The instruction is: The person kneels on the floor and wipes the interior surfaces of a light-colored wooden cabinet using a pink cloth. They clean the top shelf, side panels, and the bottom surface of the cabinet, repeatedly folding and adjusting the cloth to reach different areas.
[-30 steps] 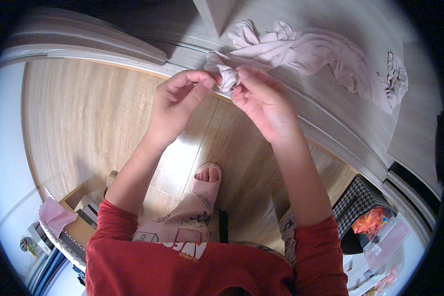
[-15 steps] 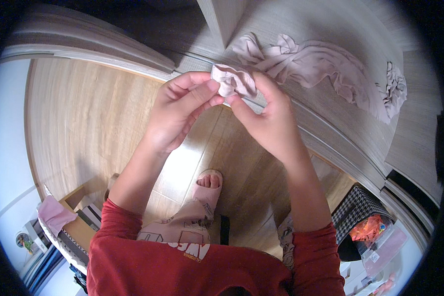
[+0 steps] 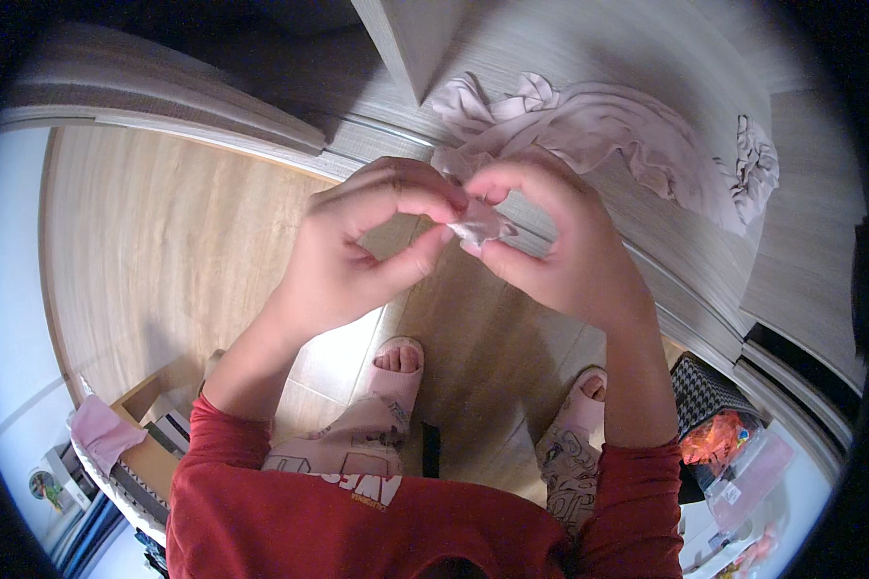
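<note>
Between my two hands is a small, crumpled piece of pale pink cloth (image 3: 483,227), partly hidden by the fingers; its exact kind does not show. My left hand (image 3: 352,246) pinches its left end between thumb and fingertips. From the other side, the thumb and bent fingers of my right hand (image 3: 579,241) close on it. Beyond the hands a pale pink garment (image 3: 618,121) lies rumpled along the wooden cabinet floor, with a dark-patterned bunch at its right end.
A sliding-door track (image 3: 690,285) runs along the cabinet's front edge. An upright wooden panel (image 3: 406,43) stands behind my hands. At lower right is a houndstooth-patterned box (image 3: 700,396) beside an orange bag (image 3: 719,439); at lower left, a pink cloth (image 3: 106,429) hangs over a container.
Both hands have come lower and nearer to me with the small pink cloth. It was spread wider before and is now bunched smaller, with the fingertips closer together.
</note>
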`<act>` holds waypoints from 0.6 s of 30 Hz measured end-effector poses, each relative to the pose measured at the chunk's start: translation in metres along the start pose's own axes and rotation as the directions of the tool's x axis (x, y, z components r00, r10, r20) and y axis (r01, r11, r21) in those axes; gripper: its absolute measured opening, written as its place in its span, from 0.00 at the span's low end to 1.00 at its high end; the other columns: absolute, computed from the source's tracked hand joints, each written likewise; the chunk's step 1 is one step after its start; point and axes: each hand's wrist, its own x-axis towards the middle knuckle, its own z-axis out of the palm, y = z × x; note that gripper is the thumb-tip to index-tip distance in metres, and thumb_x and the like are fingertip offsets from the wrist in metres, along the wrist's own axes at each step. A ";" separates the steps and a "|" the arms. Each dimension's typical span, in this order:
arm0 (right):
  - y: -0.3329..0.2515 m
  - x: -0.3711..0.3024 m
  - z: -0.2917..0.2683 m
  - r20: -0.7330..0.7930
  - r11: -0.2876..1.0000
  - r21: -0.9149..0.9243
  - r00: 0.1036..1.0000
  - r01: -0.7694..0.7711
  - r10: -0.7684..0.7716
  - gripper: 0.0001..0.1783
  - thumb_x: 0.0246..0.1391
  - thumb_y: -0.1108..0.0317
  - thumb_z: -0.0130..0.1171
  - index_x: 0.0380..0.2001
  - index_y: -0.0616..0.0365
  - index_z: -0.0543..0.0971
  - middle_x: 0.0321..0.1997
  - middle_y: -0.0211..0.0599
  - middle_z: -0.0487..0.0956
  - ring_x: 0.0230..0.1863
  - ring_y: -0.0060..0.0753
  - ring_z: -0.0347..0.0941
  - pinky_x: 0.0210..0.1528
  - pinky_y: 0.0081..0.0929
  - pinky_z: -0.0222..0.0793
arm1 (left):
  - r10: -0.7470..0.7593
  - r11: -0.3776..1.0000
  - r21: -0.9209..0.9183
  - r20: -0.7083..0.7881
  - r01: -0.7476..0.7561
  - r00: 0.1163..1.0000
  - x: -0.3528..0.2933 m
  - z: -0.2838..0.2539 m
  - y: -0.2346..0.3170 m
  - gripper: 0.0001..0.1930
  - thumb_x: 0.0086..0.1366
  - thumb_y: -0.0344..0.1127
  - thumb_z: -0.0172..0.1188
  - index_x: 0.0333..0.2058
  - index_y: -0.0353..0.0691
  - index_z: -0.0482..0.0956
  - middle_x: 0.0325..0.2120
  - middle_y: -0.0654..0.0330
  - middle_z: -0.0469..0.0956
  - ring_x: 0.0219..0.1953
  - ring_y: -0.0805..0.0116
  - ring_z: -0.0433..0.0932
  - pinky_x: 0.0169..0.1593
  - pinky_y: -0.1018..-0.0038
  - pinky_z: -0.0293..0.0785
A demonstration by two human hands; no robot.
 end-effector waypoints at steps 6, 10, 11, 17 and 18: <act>-0.013 -0.016 0.000 -0.010 0.995 -0.084 0.999 0.044 -0.045 0.08 0.42 0.71 0.61 0.28 0.57 0.74 0.32 0.37 0.73 0.34 0.43 0.71 0.38 0.33 0.70 | 0.052 0.995 0.088 0.035 -0.055 0.998 -0.004 0.009 0.005 0.09 0.49 0.20 0.60 0.31 0.35 0.77 0.31 0.55 0.77 0.37 0.61 0.75 0.43 0.71 0.70; -0.022 -0.053 -0.017 0.009 0.986 -0.072 0.988 -0.152 0.153 0.06 0.47 0.72 0.59 0.30 0.58 0.74 0.31 0.40 0.76 0.31 0.44 0.74 0.35 0.35 0.71 | -0.099 0.976 0.189 -0.042 0.105 0.994 -0.020 0.010 -0.015 0.10 0.50 0.20 0.59 0.33 0.36 0.76 0.32 0.56 0.76 0.36 0.64 0.76 0.41 0.74 0.71; -0.029 -0.063 -0.026 -0.041 0.978 -0.065 0.980 -0.198 0.195 0.06 0.47 0.72 0.58 0.31 0.58 0.75 0.31 0.40 0.76 0.31 0.43 0.74 0.35 0.34 0.71 | -0.139 0.959 0.238 -0.071 0.152 0.988 -0.024 0.010 -0.025 0.10 0.50 0.19 0.58 0.33 0.36 0.76 0.31 0.56 0.76 0.36 0.64 0.76 0.41 0.74 0.71; -0.070 -0.122 -0.075 -0.300 0.894 -0.062 0.862 -0.445 0.408 0.05 0.47 0.74 0.57 0.31 0.62 0.76 0.29 0.40 0.78 0.30 0.33 0.74 0.34 0.25 0.70 | -0.108 0.938 0.323 -0.077 0.127 0.991 0.006 0.033 -0.062 0.18 0.51 0.18 0.56 0.42 0.35 0.72 0.42 0.50 0.72 0.43 0.57 0.73 0.48 0.69 0.69; -0.074 -0.141 -0.083 -0.389 0.898 -0.058 0.838 -0.436 0.382 0.07 0.48 0.74 0.57 0.33 0.62 0.75 0.31 0.39 0.78 0.32 0.32 0.74 0.36 0.25 0.69 | -0.039 0.910 0.410 -0.062 0.061 0.997 0.020 0.038 -0.064 0.20 0.50 0.18 0.56 0.44 0.36 0.71 0.44 0.49 0.70 0.46 0.55 0.72 0.50 0.68 0.68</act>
